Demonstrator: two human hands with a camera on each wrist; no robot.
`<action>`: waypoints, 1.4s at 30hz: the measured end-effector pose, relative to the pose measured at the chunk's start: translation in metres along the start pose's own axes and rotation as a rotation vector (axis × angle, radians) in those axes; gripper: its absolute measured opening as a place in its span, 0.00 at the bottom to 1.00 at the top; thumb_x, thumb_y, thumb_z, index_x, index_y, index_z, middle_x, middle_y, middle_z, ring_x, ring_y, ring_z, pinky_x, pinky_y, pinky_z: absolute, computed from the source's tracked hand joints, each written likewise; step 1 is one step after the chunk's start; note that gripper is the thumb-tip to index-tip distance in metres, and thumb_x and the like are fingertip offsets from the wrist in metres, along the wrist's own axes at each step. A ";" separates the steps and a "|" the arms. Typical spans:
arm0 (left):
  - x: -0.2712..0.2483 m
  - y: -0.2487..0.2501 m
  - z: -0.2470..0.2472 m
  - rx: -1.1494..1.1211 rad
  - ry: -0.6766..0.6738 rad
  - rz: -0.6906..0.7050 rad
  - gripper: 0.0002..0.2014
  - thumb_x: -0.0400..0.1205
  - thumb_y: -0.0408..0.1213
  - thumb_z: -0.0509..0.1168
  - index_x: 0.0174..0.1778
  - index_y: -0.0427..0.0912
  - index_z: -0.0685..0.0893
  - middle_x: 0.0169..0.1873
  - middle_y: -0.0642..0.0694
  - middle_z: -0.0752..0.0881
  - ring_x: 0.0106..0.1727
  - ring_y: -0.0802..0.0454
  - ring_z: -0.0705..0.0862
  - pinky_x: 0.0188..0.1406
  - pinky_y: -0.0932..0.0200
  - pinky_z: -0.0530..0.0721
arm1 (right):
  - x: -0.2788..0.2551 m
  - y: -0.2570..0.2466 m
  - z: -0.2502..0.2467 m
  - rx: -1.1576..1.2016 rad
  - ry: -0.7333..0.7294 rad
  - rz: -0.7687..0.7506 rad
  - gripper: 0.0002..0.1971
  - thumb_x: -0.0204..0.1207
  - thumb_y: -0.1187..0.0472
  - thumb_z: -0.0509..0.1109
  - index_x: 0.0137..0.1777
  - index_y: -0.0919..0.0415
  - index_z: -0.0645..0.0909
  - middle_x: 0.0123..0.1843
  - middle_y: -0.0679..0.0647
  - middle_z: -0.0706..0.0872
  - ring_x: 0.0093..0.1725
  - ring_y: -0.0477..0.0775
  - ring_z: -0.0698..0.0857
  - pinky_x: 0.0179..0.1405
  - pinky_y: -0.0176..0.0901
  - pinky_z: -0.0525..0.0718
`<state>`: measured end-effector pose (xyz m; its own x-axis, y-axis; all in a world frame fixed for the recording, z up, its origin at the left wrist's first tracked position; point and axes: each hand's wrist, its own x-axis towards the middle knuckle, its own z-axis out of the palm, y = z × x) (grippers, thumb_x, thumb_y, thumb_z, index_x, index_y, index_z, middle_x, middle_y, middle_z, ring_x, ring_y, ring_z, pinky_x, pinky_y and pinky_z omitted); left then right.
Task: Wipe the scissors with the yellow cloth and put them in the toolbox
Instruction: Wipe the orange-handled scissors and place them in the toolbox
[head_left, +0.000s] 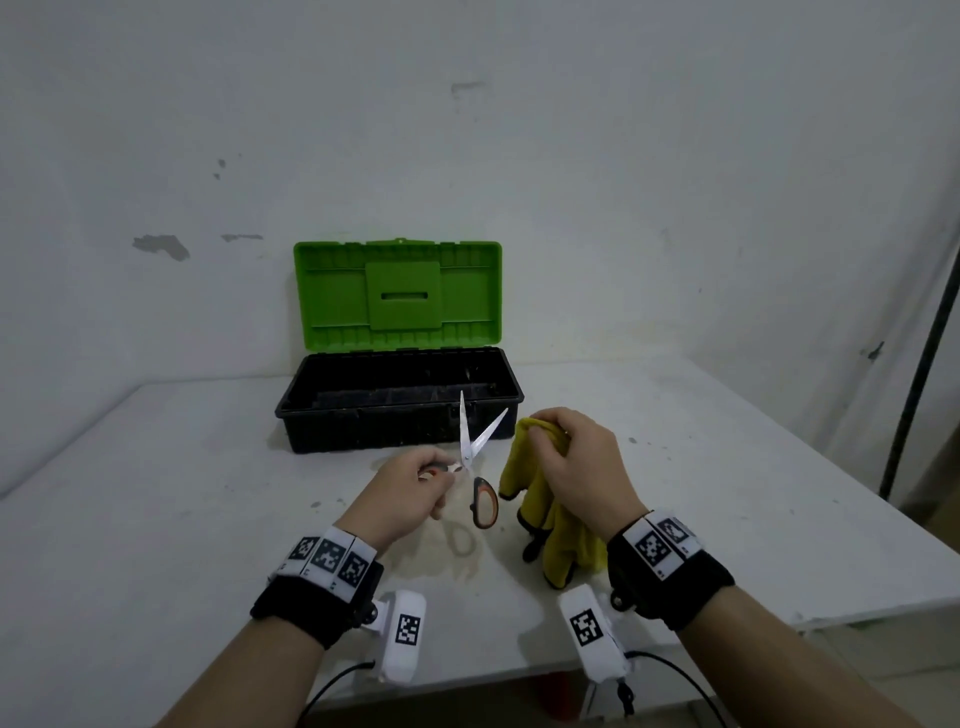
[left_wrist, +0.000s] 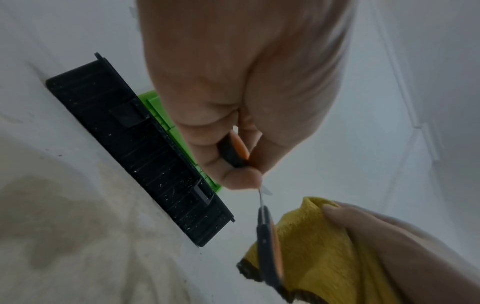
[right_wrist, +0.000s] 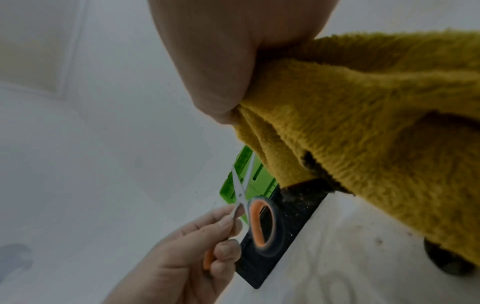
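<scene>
Before the toolbox (head_left: 400, 410), opened scissors (head_left: 475, 457) are pinched by the left hand (head_left: 402, 493); beside them, a yellow cloth (head_left: 550, 519), seemingly bunched, is gripped by the right hand (head_left: 582, 462).

Black wrist bands (head_left: 317, 610) on bare forearms — white blocks (head_left: 652, 543) printed with black square codes, thin black cables (head_left: 332, 680) trailing.
</scene>
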<state>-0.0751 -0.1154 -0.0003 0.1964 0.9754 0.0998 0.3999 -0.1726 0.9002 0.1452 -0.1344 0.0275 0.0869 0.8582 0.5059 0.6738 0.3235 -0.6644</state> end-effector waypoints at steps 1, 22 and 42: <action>0.000 0.001 -0.001 -0.030 0.035 0.000 0.07 0.86 0.33 0.66 0.56 0.47 0.86 0.34 0.46 0.86 0.33 0.56 0.85 0.39 0.61 0.86 | -0.001 -0.002 -0.002 0.037 -0.023 0.033 0.07 0.79 0.55 0.67 0.53 0.48 0.85 0.47 0.41 0.87 0.47 0.39 0.83 0.46 0.30 0.78; 0.011 0.002 0.007 -0.640 0.231 -0.203 0.05 0.89 0.34 0.58 0.59 0.45 0.74 0.51 0.41 0.84 0.45 0.39 0.87 0.41 0.45 0.88 | -0.007 -0.019 -0.002 0.168 -0.125 0.021 0.07 0.77 0.58 0.67 0.52 0.45 0.83 0.43 0.42 0.85 0.33 0.38 0.81 0.31 0.26 0.77; 0.003 -0.029 0.011 -0.374 0.136 -0.150 0.06 0.90 0.42 0.60 0.51 0.44 0.76 0.54 0.41 0.89 0.49 0.42 0.93 0.56 0.43 0.88 | -0.004 -0.016 0.001 0.198 -0.126 0.055 0.07 0.76 0.57 0.68 0.50 0.44 0.83 0.43 0.43 0.86 0.35 0.40 0.82 0.31 0.27 0.77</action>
<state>-0.0766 -0.1084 -0.0306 0.0311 0.9994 -0.0117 0.0576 0.0098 0.9983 0.1331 -0.1426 0.0355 0.0182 0.9156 0.4016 0.5128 0.3363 -0.7899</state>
